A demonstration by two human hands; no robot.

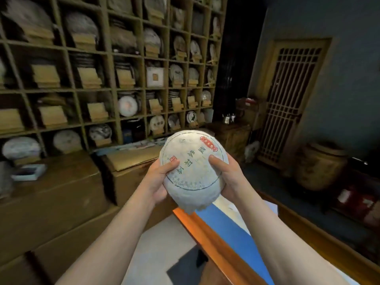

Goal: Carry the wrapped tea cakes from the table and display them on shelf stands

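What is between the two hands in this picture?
The wrapped tea cake lies between them in the head view: the left hand grips its left edge, the right hand its right edge.

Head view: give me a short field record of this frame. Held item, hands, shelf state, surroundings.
held item: wrapped tea cake, round, printed face up, clear of any surface
left hand: grips the cake's left edge, thumb on top
right hand: grips the right edge, thumb on top
shelf: grid of cubbies, some wooden stands bare, others bearing cakes
below hands: table with orange wood edge
stage: cake carried, not yet on a stand
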